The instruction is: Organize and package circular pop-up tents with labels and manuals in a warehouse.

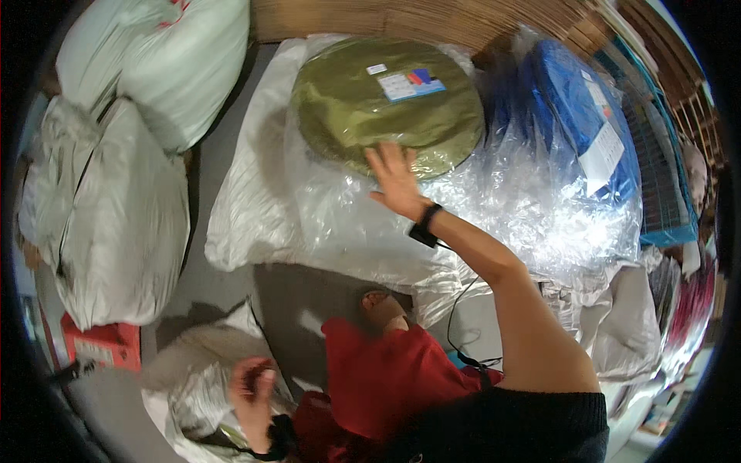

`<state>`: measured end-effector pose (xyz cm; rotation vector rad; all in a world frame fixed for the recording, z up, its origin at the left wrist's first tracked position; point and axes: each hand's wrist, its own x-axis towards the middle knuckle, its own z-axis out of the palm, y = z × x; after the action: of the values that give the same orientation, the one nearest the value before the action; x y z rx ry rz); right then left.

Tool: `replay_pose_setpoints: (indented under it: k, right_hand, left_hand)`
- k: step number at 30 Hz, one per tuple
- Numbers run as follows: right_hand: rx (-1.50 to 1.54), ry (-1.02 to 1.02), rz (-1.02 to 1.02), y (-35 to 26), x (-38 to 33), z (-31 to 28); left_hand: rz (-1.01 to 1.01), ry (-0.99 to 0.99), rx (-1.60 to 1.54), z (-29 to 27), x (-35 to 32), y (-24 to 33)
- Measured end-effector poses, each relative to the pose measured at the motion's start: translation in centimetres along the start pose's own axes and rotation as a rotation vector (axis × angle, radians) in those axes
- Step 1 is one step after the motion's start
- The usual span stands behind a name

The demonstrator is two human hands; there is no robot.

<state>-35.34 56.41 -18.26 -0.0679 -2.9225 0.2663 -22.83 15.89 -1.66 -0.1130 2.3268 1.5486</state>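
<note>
So the main thing here is a round green pack [363,116] in shiny clear plastic, lying flat at the far middle, with a small printed card [409,86] on top. The right hand [397,181] is on its near edge, palm down, fingers spread wide, not clutching anything as far as I can see. There's a black band [425,225] on that wrist.

Under the pack is a big white sack [251,208], with loose clear plastic [347,224] bunched toward the near side. Just to the right sits a blue pack [563,100], also wrapped, with a white paper tag [602,158] on it.

The left hand [255,397] is way down at the near left, over an open pale sack [201,355]. Fingers look curled, but it's blurry, so I can't tell if it's holding anything.

Further out: stuffed sacks [127,224] on the left, a red box [104,345] by their near end, brown cardboard [440,19] along the far side.
</note>
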Motion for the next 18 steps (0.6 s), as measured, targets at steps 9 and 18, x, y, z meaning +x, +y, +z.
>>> replay_pose_setpoints:
  k: [9,18]
  right_hand:
    - [-0.512,-1.052,-0.421,12.5,-27.6,12.7]
    - [0.429,-0.737,0.207,9.7,-26.5,5.2]
  left_hand:
    - [-0.013,0.585,0.088,-14.1,-12.6,-0.2]
    - [-0.258,1.130,0.239,-15.3,-22.8,-31.9]
